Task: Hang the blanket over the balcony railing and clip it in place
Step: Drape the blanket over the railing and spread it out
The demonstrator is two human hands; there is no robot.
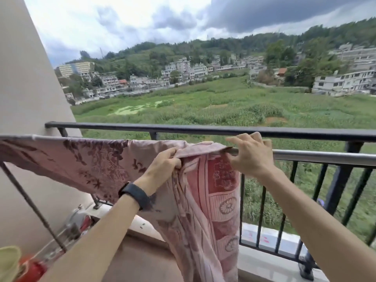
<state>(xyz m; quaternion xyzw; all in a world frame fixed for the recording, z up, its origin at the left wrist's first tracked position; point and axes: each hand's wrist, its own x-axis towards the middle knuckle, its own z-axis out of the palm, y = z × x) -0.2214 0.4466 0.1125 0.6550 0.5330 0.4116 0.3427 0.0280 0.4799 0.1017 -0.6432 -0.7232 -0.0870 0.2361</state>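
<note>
A pink blanket with dark red flower patterns hangs over a silver rail that runs just inside the black balcony railing. Its left part is spread along the rail; its right part hangs down in bunched folds. My left hand, with a black band on the wrist, grips a fold of the blanket just below the rail. My right hand rests on the rail at the blanket's right edge, fingers pinching the cloth there. No clip is visible.
A beige wall closes the left side. Black vertical bars stand below the railing above a pale ledge. A thin rod slants down at the left, above red and yellow-green objects in the bottom-left corner.
</note>
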